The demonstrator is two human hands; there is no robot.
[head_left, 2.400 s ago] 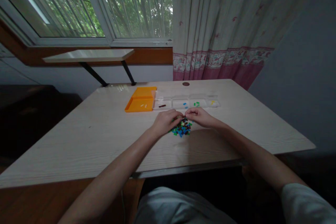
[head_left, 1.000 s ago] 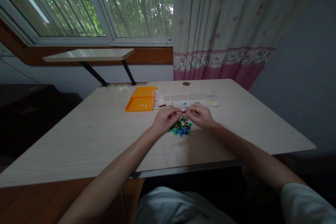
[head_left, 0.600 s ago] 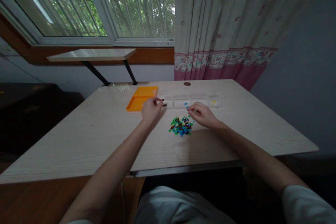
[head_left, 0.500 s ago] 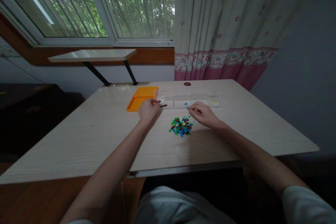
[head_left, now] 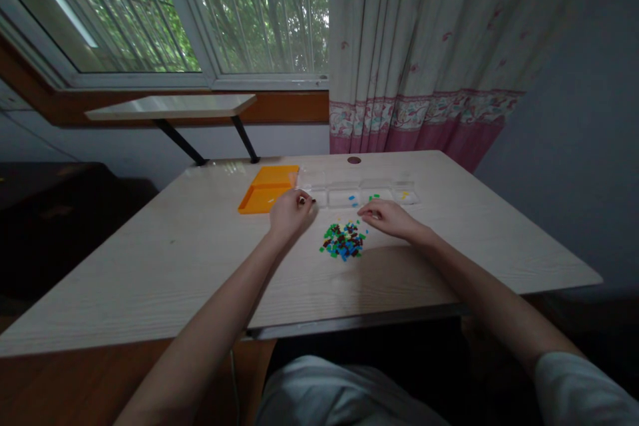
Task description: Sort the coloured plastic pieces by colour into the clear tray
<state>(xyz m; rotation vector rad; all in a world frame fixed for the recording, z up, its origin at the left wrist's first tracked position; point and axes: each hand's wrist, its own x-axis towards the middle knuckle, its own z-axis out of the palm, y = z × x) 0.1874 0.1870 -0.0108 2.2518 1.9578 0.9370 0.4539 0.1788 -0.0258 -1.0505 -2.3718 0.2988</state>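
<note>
My left hand [head_left: 290, 213] is closed with its fingers curled in at the left end of a clear plastic compartment tray [head_left: 344, 205]. Small dark brown pieces [head_left: 313, 200] show by its fingertips; whether they are gripped or lie in the tray I cannot tell. My right hand [head_left: 387, 216] pinches thumb and fingers together just in front of the tray; anything between them is too small to make out. Below and between both hands lies a loose pile of small green, blue, brown and yellow pieces [head_left: 343, 241]. Blue pieces [head_left: 352, 198], green pieces [head_left: 374, 197] and yellow pieces [head_left: 404, 195] sit in separate tray compartments.
An open orange plastic case [head_left: 257, 200] lies left of the tray, with a small pale piece inside. The pale wooden table [head_left: 200, 273] has a round brown grommet [head_left: 354, 160] near its back edge. Behind stand a raised shelf [head_left: 174, 105], a window and a curtain [head_left: 399, 80].
Green pieces now show in the tray behind my right hand, which has shifted only slightly. My left hand has moved a little right and turned, covering more of the brown pieces.
</note>
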